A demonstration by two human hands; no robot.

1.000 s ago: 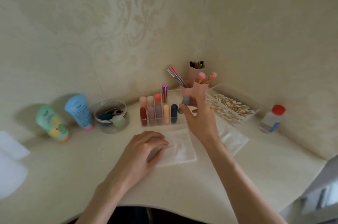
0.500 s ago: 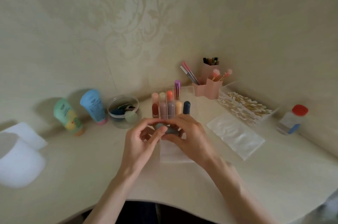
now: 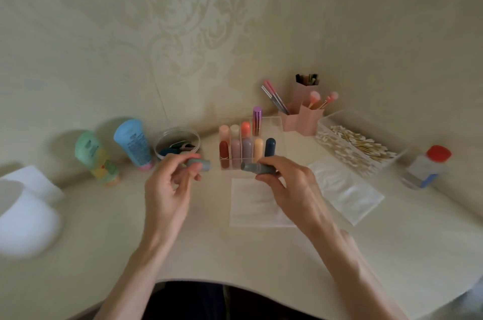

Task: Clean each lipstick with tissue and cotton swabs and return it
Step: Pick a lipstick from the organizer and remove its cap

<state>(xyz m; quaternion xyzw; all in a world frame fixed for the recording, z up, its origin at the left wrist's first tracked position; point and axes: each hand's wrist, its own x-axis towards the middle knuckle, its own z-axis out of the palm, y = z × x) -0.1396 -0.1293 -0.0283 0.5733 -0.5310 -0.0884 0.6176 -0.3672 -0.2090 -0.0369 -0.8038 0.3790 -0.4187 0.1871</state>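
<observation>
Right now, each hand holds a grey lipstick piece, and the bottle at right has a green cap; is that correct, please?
Nearly: the head view shows a red cap on the bottle. Left hand and right hand each hold a grey piece.

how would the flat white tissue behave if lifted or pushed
The tissue looks thin and lies flat, so it would likely flop and weigh almost nothing. Pushed, it would probably slide or bunch on the smooth desk.

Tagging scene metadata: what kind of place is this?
Probably a home vanity table in a wallpapered corner: lipsticks in a clear organiser, pink cups of makeup brushes, and cotton swabs.
</observation>
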